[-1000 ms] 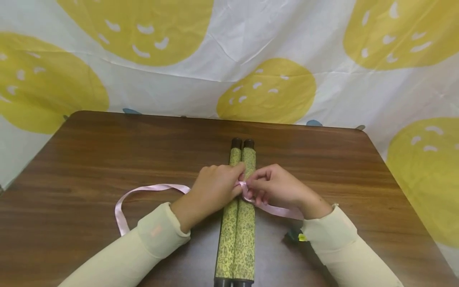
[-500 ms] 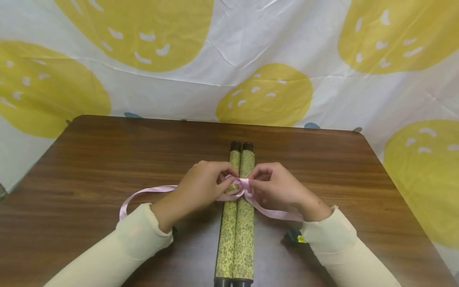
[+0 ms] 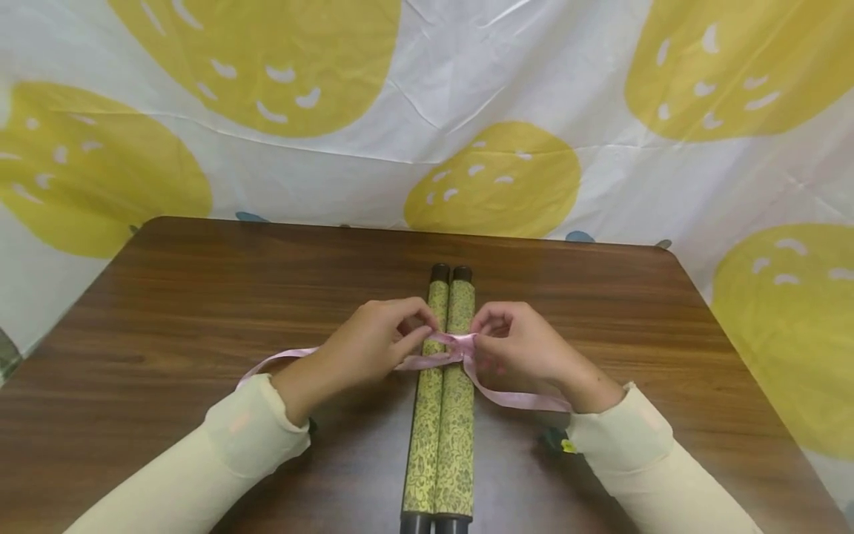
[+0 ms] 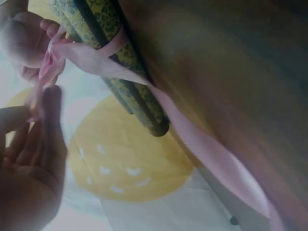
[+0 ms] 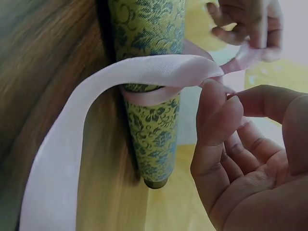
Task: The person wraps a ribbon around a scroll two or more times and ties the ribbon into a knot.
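Two scrolls (image 3: 455,437) covered in yellow-green floral brocade, with dark end knobs, lie side by side on the table. A pink ribbon (image 3: 519,399) passes around them, with a knot or loop over their upper half. My left hand (image 3: 373,337) pinches a ribbon loop between thumb and index finger, left of the knot. On the other side my right hand (image 3: 527,345) pinches ribbon close to the knot. In the right wrist view the ribbon (image 5: 144,70) crosses over a scroll (image 5: 149,115) towards my fingertips. Loose tails trail out on both sides, partly hidden by my wrists.
The brown wood-grain table (image 3: 233,297) reaches back to a white curtain (image 3: 320,178) printed with big yellow shapes. A small dark thing with a yellow part (image 3: 568,446) lies by the right cuff. Another dark bit shows beside the left cuff.
My left hand has drawn back to the left from the knot, stretching a ribbon loop between the hands. My right hand has shifted slightly right, still pinching the ribbon.
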Demonstrator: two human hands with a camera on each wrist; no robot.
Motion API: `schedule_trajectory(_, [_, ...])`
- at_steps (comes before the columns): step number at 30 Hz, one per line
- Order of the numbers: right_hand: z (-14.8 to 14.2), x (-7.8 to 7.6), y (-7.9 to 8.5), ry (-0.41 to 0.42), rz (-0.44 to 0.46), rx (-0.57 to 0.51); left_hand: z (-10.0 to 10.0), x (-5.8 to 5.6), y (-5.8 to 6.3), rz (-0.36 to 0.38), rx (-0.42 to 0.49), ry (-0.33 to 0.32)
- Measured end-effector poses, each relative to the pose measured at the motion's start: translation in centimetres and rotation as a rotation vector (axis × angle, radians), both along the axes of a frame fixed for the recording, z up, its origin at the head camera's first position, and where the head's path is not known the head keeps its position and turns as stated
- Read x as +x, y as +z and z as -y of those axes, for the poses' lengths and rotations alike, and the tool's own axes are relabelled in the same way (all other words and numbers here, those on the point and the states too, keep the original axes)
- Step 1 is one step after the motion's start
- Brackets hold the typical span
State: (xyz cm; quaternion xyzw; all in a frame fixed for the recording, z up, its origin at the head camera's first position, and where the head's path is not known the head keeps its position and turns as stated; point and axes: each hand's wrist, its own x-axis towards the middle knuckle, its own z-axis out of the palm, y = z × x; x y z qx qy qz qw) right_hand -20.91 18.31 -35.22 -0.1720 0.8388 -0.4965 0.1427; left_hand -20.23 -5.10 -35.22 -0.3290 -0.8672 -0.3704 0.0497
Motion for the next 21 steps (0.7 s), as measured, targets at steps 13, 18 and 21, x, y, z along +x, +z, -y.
schedule_trajectory(13, [-0.9,-0.5,0.2,0.017,-0.018,0.075,-0.5,-0.6,-0.3,0.322,0.292,-0.229])
schedule_trajectory(18, [-1.4,-0.8,0.7,0.022,-0.106,0.176,-0.3,-0.7,-0.1,0.287,0.199,-0.246])
schedule_trajectory(21, [-1.7,-1.0,0.9,0.003,-0.078,0.137,0.0,-0.8,-0.1,0.266,0.154,-0.247])
